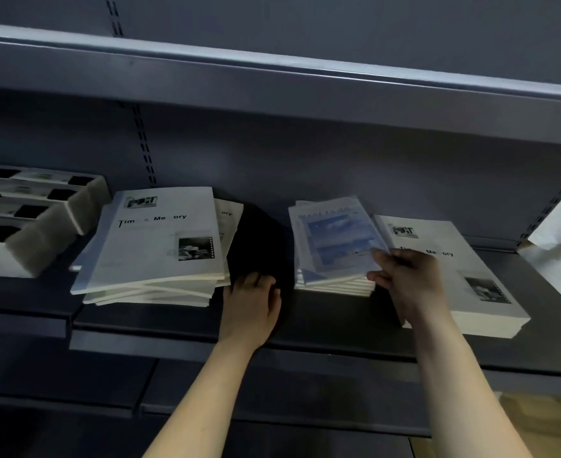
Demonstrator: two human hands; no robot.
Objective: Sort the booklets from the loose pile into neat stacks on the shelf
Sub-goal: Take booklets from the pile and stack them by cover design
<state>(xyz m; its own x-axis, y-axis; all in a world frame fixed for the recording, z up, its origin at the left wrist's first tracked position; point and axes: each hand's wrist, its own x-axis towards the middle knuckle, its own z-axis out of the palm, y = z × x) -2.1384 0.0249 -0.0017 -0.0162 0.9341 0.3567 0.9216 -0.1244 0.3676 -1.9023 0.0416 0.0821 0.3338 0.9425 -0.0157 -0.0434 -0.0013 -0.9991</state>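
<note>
A loose, skewed pile of white "Time & Memory" booklets (pixel 160 246) lies on the dark metal shelf (pixel 180 325), left of centre. My left hand (pixel 252 302) rests on the shelf just right of that pile, fingers curled, holding nothing. Right of centre sits a stack of blue-covered booklets (pixel 332 239). My right hand (pixel 404 279) grips the top blue booklet at its near right corner, thumb on the cover. A neat stack of white "Time & Memory" booklets (pixel 454 276) lies right of the blue stack, partly under my right forearm.
Rows of white boxed items with black patches (pixel 31 219) stand at the far left of the shelf. White crumpled paper (pixel 560 246) hangs at the right edge. Another shelf (pixel 272 94) overhangs above. A brown carton (pixel 543 421) sits at the lower right.
</note>
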